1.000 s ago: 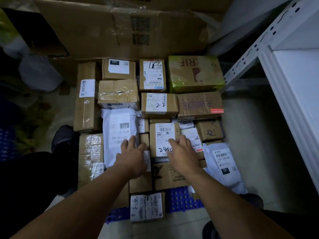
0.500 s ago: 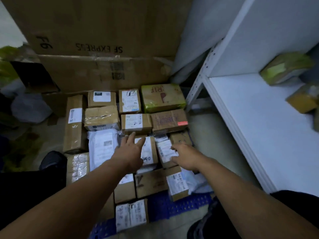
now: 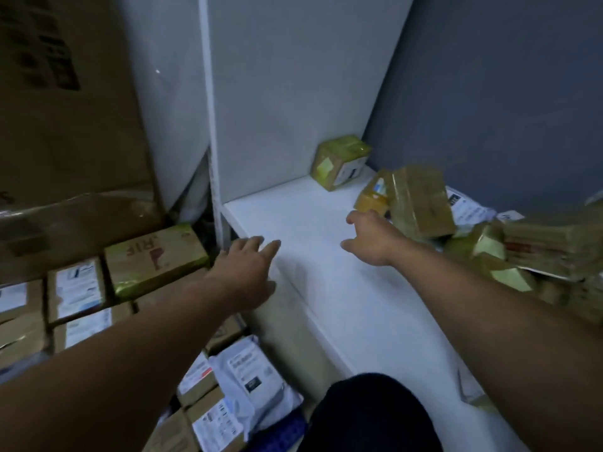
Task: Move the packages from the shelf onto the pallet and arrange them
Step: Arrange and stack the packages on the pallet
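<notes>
Far left: big brown carton stood on end, a second flattened one below it, print too blurred to read.

White shelf ran from near right to the far corner, a white upright post at its far-left end and a grey wall behind.

Packages on the shelf: a heap of brown taped parcels along the right side, tumbled at angles, with white labelled mailers under and behind them. The leftmost taped box of the heap stood tilted. A small box with yellow-green tape sat alone in the far corner, apart from the heap.

Packages on the pallet, low left: cartons laid flat in rows, labels up, including a green-edged box close to the shelf post. A white poly mailer lay nearest, beside a dark trouser knee. A strip of blue pallet showed at the near edge.

Left hand: fingers straight and spread, empty, held over the shelf's left front corner. Contact with the shelf not clear.

Right hand: held out over the shelf, fingers extended, thumb apart, gripping nothing. Fingertips lay just at the tilted taped box; blur hid whether they touched.
</notes>
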